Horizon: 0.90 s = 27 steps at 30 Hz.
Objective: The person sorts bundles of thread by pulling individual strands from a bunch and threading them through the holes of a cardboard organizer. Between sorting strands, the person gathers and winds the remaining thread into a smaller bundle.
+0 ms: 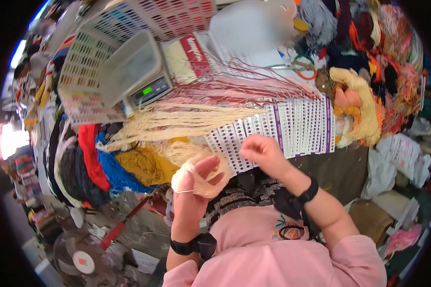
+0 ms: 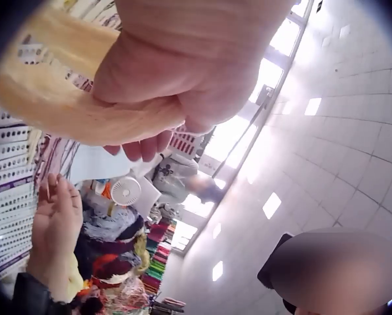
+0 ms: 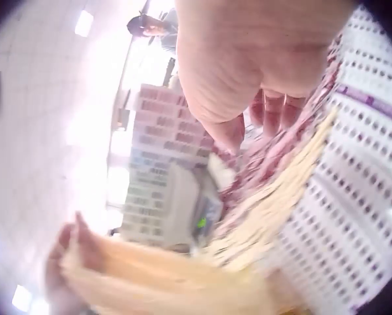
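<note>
The work surface [image 1: 342, 170], apparently a table, is supporting perforated cards [image 1: 304, 126], cream strands [image 1: 187, 119], reddish strands [image 1: 225, 92], a scale [image 1: 152, 91], a plastic basket [image 1: 177, 16], orange-handled scissors [image 1: 307, 75] and coloured yarn bundles [image 1: 141, 165]; crowding is leaving its edges unclear.

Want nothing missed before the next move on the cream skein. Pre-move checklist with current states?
1. Cream skein held: ok, looped round the left hand.
2. Left hand free for other work: not ok, it holds the skein.
3. Right hand clear of the skein: ok, held apart from it; whether it pinches a thin thread, cannot tell.
4. Cream strands reach the punched cards: ok.
5. Scale display lit: ok; reading, cannot tell.
6. Skein free of tangles: cannot tell.
</note>
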Tool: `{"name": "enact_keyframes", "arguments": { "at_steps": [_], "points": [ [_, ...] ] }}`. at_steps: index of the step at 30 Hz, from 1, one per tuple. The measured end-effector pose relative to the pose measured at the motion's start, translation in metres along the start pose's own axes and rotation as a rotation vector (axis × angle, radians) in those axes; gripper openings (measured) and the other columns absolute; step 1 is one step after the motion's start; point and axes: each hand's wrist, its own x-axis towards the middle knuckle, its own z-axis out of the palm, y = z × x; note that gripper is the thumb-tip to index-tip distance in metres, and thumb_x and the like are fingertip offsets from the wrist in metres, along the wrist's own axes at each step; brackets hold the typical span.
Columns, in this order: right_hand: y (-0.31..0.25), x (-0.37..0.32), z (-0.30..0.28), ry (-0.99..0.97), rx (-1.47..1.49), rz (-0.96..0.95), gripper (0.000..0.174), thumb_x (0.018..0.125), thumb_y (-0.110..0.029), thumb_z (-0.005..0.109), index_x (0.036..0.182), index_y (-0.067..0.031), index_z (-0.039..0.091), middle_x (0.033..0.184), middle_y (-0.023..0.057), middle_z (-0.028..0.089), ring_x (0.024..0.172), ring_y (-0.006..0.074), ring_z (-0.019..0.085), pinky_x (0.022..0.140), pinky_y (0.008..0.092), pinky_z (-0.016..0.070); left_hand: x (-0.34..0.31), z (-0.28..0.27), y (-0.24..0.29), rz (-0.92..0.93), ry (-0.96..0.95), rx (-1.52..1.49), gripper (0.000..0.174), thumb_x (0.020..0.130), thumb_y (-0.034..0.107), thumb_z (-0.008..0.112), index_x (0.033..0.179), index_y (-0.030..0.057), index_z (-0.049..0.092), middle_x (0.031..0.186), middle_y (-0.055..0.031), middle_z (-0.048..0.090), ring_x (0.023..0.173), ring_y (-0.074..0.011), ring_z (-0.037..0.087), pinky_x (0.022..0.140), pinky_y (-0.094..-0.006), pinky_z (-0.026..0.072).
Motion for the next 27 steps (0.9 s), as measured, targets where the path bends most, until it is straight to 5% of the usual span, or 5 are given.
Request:
{"name": "enact_keyframes", "arguments": {
  "at_steps": [4, 9, 13, 16, 27],
  "points": [
    [-0.079, -0.031, 0.078, -0.239, 0.282, 0.129, 0.01, 0.077, -0.009, 0.055, 0.08, 0.0006, 0.055, 0.065, 0.0, 0.053, 0.057, 0.0029, 0.048, 0.049, 0.0164, 0.0373, -0.025, -0.008, 0.011, 0.032, -0.236, 0.07, 0.056, 0.084, 0.041, 0.039, 0.119, -0.0024, 0.036, 0.129, -0.0101, 0.029, 0.112, -0.0201, 0.037, 0.088, -0.032, 0.0352],
    [-0.093, -0.043, 0.112, -0.165, 0.278, 0.106, 0.005, 0.074, 0.0, 0.053, 0.073, 0.0016, 0.058, 0.056, 0.0009, 0.052, 0.046, 0.0039, 0.045, 0.043, 0.017, 0.0344, -0.051, -0.024, 0.034, 0.017, -0.319, -0.299, 0.052, 0.083, 0.035, 0.045, 0.118, -0.003, 0.037, 0.122, -0.0128, 0.038, 0.106, -0.0188, 0.042, 0.086, -0.0305, 0.0356],
    [-0.096, -0.052, 0.128, -0.153, 0.326, 0.076, 0.005, 0.073, 0.001, 0.053, 0.073, 0.0025, 0.058, 0.058, 0.0023, 0.054, 0.045, 0.0041, 0.042, 0.043, 0.017, 0.0341, -0.063, -0.026, 0.038, 0.188, -0.17, 0.107, 0.033, 0.081, 0.011, 0.051, 0.11, -0.004, 0.045, 0.108, -0.0119, 0.05, 0.095, -0.0159, 0.05, 0.078, -0.0262, 0.0411],
    [-0.101, -0.056, 0.137, -0.137, 0.385, 0.052, 0.006, 0.072, 0.002, 0.053, 0.073, 0.0029, 0.058, 0.063, 0.0037, 0.056, 0.046, 0.0043, 0.041, 0.043, 0.0172, 0.0341, -0.067, -0.029, 0.048, 0.059, -0.211, -0.145, 0.03, 0.082, 0.011, 0.049, 0.108, -0.0041, 0.047, 0.103, -0.0108, 0.053, 0.091, -0.0151, 0.052, 0.074, -0.0246, 0.0424],
    [-0.121, -0.055, 0.161, -0.214, 0.39, 0.158, 0.006, 0.075, -0.005, 0.055, 0.076, 0.0006, 0.058, 0.072, 0.0055, 0.059, 0.054, 0.0069, 0.052, 0.048, 0.0184, 0.0421, -0.077, -0.051, 0.07, 0.064, -0.306, -0.289, 0.028, 0.081, 0.014, 0.05, 0.103, -0.0036, 0.05, 0.087, -0.0089, 0.057, 0.076, -0.0158, 0.056, 0.065, -0.0262, 0.045]
  ]
}}
